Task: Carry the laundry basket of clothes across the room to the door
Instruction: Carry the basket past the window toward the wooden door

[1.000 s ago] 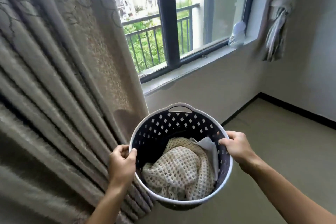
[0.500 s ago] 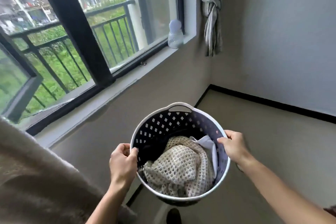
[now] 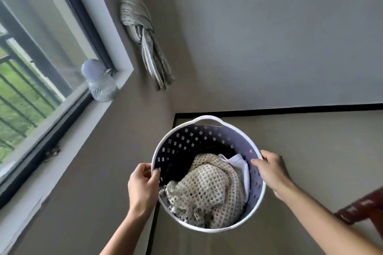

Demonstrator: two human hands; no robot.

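A round laundry basket (image 3: 186, 141) with a white rim and a dark perforated wall hangs in the air in front of me. Inside lie a cream open-knit garment (image 3: 209, 190) and a white cloth (image 3: 238, 163). My left hand (image 3: 143, 186) grips the rim on the left side, thumb inside. My right hand (image 3: 271, 170) grips the rim on the right side. The basket is held above the floor near a room corner. No door is in view.
A window (image 3: 31, 72) with a sill runs along the left wall; a glass jar (image 3: 101, 85) stands on the sill. A knotted grey curtain (image 3: 141, 27) hangs in the corner. Dark red furniture (image 3: 364, 207) shows at the right edge. Beige floor (image 3: 310, 151) stretches ahead.
My view has swung to the right: the big brown curtain has left the frame and the room corner is now ahead. Both hands keep their grip on the basket.
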